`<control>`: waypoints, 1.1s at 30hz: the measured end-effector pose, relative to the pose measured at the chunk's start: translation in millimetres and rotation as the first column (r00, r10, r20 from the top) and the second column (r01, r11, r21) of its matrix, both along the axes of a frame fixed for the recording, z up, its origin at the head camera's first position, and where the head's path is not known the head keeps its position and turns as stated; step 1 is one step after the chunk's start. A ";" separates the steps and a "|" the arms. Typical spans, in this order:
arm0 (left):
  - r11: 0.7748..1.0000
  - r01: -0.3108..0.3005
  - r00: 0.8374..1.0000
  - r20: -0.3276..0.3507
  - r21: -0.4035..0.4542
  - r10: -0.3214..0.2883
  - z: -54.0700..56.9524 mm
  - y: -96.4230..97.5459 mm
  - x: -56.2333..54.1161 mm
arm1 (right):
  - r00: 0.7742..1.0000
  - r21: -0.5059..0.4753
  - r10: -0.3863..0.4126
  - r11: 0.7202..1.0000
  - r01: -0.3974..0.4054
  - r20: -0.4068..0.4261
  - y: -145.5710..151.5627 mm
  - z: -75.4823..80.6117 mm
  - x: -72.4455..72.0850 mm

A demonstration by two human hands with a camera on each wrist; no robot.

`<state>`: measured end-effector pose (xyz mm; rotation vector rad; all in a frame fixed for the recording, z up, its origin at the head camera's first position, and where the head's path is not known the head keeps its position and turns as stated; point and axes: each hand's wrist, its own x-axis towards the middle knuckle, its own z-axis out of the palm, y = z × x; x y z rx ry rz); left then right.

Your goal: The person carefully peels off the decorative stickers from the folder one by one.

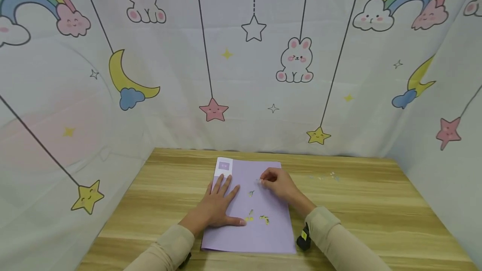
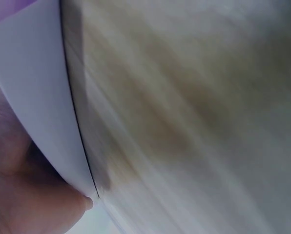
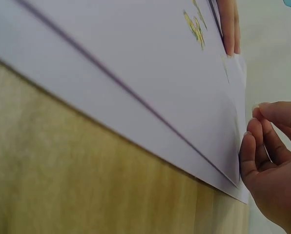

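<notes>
Clock faces from the lilac paper's centre, head view. Lilac paper is on the wooden table, long side toward the person. Left hand flat at 9, fingers spread, probably pinning the paper so it can't creep; thumb tip just beside the yellow flower motifs at 6. Right hand over 1, thumb and finger pinching a pale scrap; fingertip hold likely because it's tiny. White label at 11. Loose bits on table, 2 o'clock, presumably parked within right-hand reach.
</notes>
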<state>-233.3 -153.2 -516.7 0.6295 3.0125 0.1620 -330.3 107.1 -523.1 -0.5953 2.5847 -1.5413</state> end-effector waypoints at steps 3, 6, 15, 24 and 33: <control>1.000 -0.003 1.000 0.003 -0.012 0.003 -0.8 -0.1 -0.5 | 1.000 0.007 0.002 1.000 -0.002 -0.004 1.7 -0.1 1.1; 1.000 -0.001 1.000 0.000 -0.010 0.001 -1.1 0.0 -0.6 | 1.000 0.013 -0.001 1.000 0.001 -0.009 4.3 0.1 2.0; 1.000 -0.003 1.000 0.010 -0.008 0.004 -0.5 -0.2 -0.4 | 0.998 0.027 -0.052 0.998 0.053 -0.028 16.7 3.1 4.4; 1.000 -0.001 1.000 0.006 0.014 0.001 2.0 -0.2 -0.3 | 0.998 0.082 -0.041 0.996 0.046 -0.056 24.5 11.6 4.8; 1.000 -0.004 1.000 0.022 0.023 0.003 2.4 0.6 0.8 | 0.998 0.103 -0.064 0.992 0.066 -0.018 44.2 26.0 3.4</control>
